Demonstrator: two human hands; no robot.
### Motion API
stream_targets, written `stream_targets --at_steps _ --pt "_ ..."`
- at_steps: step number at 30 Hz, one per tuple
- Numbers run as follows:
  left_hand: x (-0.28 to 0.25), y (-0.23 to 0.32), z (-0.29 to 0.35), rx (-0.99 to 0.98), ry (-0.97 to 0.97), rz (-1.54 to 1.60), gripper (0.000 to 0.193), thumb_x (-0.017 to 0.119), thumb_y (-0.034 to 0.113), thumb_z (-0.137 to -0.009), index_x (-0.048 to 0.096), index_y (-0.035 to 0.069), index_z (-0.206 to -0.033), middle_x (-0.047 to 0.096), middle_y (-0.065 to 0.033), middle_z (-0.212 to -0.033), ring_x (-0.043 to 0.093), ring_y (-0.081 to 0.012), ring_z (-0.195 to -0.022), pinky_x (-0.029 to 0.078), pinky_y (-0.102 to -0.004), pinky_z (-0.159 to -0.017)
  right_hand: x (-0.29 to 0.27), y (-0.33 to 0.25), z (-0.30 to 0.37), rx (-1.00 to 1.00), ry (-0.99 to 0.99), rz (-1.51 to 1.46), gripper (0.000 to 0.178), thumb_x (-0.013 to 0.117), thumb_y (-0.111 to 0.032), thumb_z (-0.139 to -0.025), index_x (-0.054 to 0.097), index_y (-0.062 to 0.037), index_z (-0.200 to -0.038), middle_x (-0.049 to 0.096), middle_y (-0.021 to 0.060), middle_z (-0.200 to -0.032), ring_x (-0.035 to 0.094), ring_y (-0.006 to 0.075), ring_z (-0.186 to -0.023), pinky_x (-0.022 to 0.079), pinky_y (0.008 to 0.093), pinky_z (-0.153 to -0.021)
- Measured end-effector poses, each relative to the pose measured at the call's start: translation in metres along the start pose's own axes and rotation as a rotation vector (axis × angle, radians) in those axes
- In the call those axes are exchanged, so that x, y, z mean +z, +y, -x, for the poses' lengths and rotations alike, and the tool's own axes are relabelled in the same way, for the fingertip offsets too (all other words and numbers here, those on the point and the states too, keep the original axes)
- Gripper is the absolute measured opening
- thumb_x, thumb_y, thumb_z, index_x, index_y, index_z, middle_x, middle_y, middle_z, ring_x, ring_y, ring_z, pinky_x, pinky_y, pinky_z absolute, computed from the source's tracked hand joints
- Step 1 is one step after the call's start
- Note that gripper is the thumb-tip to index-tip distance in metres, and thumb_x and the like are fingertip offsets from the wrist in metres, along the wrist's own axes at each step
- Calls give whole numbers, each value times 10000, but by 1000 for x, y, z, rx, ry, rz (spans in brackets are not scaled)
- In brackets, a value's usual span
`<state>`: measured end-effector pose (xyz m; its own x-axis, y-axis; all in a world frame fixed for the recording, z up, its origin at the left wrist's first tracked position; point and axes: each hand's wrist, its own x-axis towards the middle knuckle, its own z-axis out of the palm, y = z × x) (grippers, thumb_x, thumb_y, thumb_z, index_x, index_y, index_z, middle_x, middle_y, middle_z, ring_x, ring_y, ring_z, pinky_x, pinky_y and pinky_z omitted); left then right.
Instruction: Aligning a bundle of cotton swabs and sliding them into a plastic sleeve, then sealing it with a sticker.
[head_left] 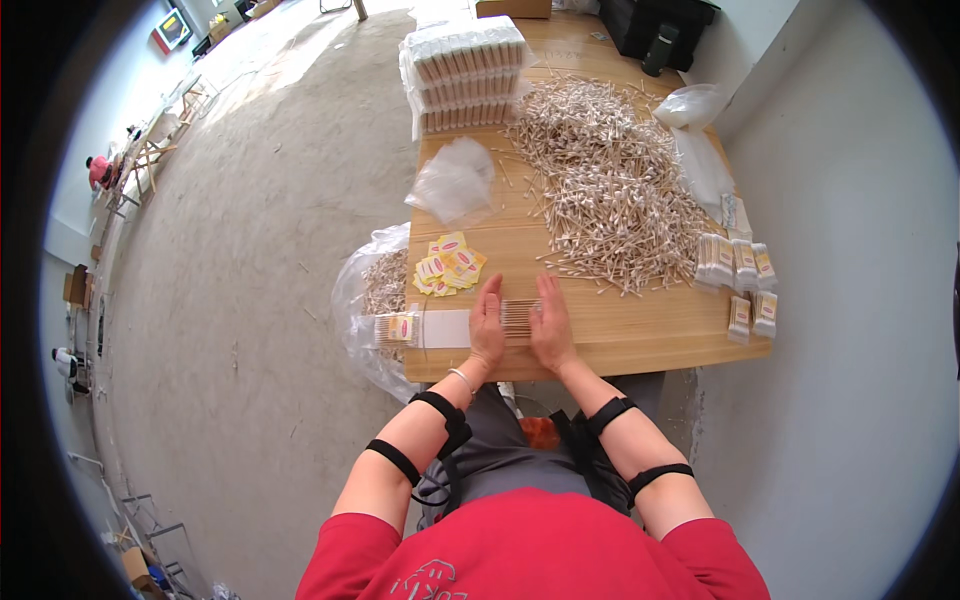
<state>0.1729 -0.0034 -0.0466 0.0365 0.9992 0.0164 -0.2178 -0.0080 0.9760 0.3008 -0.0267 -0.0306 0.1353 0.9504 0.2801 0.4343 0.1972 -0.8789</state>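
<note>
A small bundle of cotton swabs (517, 319) lies at the table's near side, sticks running left to right between my palms. My left hand (487, 325) stands on edge at its left end, fingers stretched out. At the opposite end my right hand (551, 322) faces it, fingers straight too. Each palm appears to touch the swab tips. Left of my left hand is a blank white strip (446, 329), and beyond it a clear pack of swabs with a yellow label (402, 329) sits at the table's left edge. Loose yellow-and-white labels (450, 265) lie heaped above the strip.
A large pile of loose swabs (610, 180) covers the table's far middle. Filled packs (735, 262) stand along the right edge, near the wall. Wrapped stacks (466, 75) and clear bags (455, 180) lie far left. A plastic bag of swabs (372, 270) hangs beside the left edge.
</note>
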Motion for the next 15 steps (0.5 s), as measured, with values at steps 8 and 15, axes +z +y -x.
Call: stream_targets --at_steps 8,15 --pt "1 -3 1 26 -23 -29 476 344 300 -1021 415 -36 -1350 456 -183 -1372 394 -241 -1304 280 -333 -1091 -11 -23 13 -174 -552 912 907 546 -569 -819 229 4 -1446 143 219 -1524 84 359 -1430 89 457 -1155" --pt "-3 0 2 33 -25 -86 482 349 315 -1018 426 -33 -1343 460 -181 -1370 403 -244 -1294 279 -328 -1088 -11 -26 19 -205 -511 828 825 544 -500 -838 267 6 -1427 164 256 -1505 109 393 -1417 84 477 -1150"
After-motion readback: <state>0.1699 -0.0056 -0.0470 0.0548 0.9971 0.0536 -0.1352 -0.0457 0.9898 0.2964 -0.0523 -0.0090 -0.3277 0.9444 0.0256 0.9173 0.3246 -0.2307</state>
